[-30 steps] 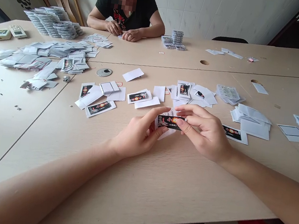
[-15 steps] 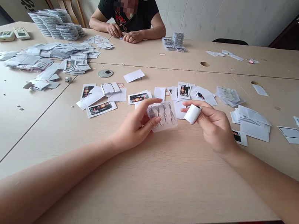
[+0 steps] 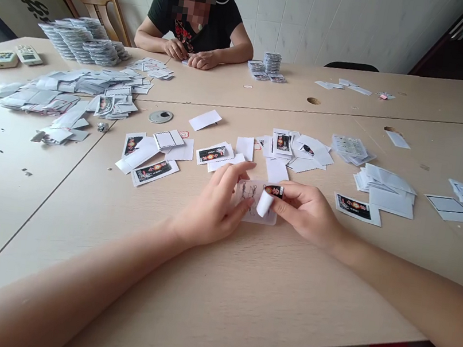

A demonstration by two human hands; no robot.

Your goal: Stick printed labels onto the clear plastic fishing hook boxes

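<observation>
My left hand (image 3: pixel 219 209) grips a clear flat plastic box (image 3: pixel 269 218) by its left side, at the tabletop. Thin dark wire-like pieces show through its lid. In my right hand (image 3: pixel 306 211) is a curled sticker (image 3: pixel 264 203), white on the back, with a black printed face showing at its upper edge. That sticker is over the right part of the box; whether it is stuck down there I cannot tell. Just beyond my hands lie printed labels (image 3: pixel 154 171) and white paper slips (image 3: pixel 278 170).
Stacked clear boxes (image 3: pixel 77 39) and a heap of white slips (image 3: pixel 48 91) spread over the left. To the right are more clear boxes (image 3: pixel 351 148), a slip pile (image 3: pixel 392 191) and a printed label (image 3: pixel 358 208). Across the table (image 3: pixel 214 287) a person (image 3: pixel 196 29) works with both hands.
The box has come down to the tabletop and lies flatter. My right hand has brought the curled sticker left and down over the box, and its printed side now shows.
</observation>
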